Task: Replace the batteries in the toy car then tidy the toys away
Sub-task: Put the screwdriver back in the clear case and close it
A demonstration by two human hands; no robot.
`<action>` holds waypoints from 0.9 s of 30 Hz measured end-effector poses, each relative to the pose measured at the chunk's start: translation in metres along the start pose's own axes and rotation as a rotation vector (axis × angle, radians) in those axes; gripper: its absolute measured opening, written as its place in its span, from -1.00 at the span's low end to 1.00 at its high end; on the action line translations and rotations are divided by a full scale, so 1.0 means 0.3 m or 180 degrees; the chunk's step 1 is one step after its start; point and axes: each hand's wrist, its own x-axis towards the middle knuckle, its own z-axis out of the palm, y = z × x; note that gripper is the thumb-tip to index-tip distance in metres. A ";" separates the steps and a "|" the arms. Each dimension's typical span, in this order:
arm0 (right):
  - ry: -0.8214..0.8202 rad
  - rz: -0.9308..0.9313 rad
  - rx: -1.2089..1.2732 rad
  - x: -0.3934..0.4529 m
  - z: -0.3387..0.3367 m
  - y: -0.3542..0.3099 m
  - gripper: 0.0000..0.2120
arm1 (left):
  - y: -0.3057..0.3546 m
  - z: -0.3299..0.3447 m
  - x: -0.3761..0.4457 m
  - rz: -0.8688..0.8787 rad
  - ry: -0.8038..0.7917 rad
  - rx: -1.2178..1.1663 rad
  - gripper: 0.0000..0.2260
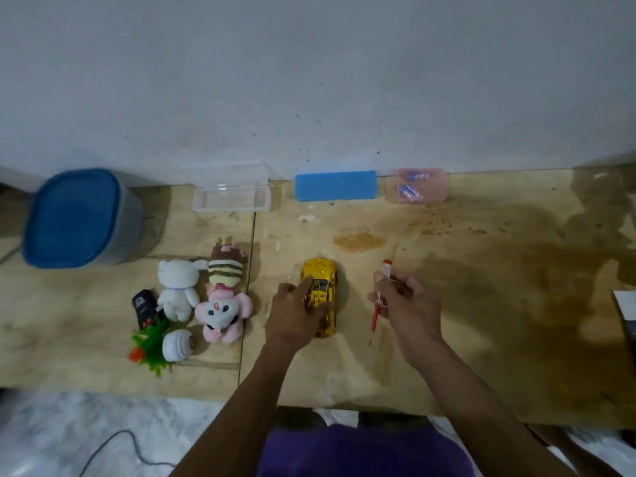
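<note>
My left hand (296,313) lies over the gold toy car (321,294), fingers curled round its near half and forefinger stretched along its roof; the car stands on its wheels on the wooden table (481,304), nose toward the wall (309,80). My right hand (407,301), just right of the car, pinches a red-handled screwdriver (378,304) between thumb and fingertips, its shaft slanting down toward the table. Bare wood stretches right of the car out to a dark object (626,311) at the frame's edge. The table's near edge runs below the car, with pale marbled floor (86,435) and a dark cable (120,445) beyond it. Left of the car, past a seam in the boards, soft toys cluster: a white plush (177,287), a striped plush (225,266), a pink-eared plush (222,315), a small black car (144,308), a green plastic plant (151,346) and a white ribbed ball (177,344). Further left stands a blue-lidded tub (75,215). Beyond the car, along the wall, sit a clear open box (230,197), a blue box (335,185) and a pink case (420,185) containing blue items I cannot make out.
</note>
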 end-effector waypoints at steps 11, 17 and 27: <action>-0.0592 -0.1779 -0.1773 0.002 0.459 0.002 -0.91 | -0.295 -0.389 0.072 0.0626 0.0955 -0.0746 -0.89; -0.0582 -0.3073 -0.2602 0.090 0.875 -0.015 -0.88 | -0.485 -0.635 0.348 0.0412 0.1068 -0.0394 -0.61; -0.0259 -0.3807 -0.4324 0.381 1.174 0.026 -0.84 | -0.528 -0.698 0.679 0.0411 0.0690 0.0157 -0.51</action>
